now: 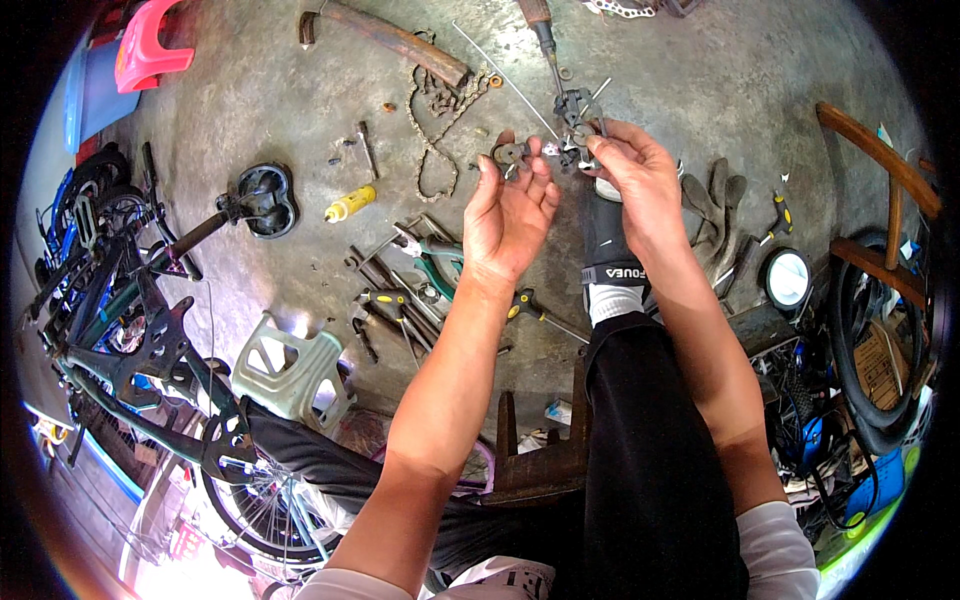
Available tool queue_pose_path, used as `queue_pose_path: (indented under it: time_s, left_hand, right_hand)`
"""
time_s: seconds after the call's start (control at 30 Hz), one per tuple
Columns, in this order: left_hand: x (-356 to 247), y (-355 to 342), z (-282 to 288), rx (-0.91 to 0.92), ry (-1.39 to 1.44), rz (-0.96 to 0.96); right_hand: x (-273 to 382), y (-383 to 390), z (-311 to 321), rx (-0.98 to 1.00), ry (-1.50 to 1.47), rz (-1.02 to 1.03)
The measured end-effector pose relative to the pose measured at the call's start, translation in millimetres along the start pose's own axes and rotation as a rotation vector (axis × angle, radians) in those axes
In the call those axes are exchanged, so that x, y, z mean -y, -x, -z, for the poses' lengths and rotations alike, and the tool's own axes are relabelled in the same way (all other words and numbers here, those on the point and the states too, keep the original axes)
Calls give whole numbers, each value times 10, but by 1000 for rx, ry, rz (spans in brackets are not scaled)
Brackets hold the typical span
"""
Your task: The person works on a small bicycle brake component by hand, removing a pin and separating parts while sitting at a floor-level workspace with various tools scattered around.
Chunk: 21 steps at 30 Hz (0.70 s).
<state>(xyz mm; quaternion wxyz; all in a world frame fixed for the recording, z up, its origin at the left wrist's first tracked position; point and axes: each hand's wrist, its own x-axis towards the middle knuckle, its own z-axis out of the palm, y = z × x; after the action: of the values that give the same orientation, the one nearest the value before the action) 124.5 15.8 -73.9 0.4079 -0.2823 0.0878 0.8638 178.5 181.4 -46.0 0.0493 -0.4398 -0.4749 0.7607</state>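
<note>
My left hand point(512, 210) is turned palm up, its fingers curled around a small dark metal bicycle part point(511, 155) with a rounded body. Just to the right, my right hand point(640, 170) pinches a second dark metal bicycle part point(574, 106) that looks like a brake caliper, with a thin rod sticking out. Its exact kind is hard to make out. Beyond it a screwdriver point(542, 30) lies with its tip close to that part. A long thin spoke-like rod point(500, 75) reaches toward the gap between my hands.
A bicycle chain point(432, 150), a wooden-handled hammer point(395, 42) and a yellow bottle point(350, 203) lie on the concrete floor. Pliers point(432, 262) and several tools sit nearer. Gloves point(718, 205) are at right. A bicycle frame point(140, 340) and a stool point(290, 365) stand left.
</note>
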Motion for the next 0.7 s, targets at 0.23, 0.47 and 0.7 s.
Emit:
queue_pose_path:
  time_s: [0.23,0.47,0.7]
  left_hand:
    - [-54,-3,42,-136,-195,3]
    - [55,-28,-4,-226,-284,60]
    - [144,-79,-25,-273,-292,94]
  right_hand:
    - [108,34,-91,80,-315,-3]
    - [119,-29,-138,161,-380,-25]
    - [71,-28,-115,101,-396,-74]
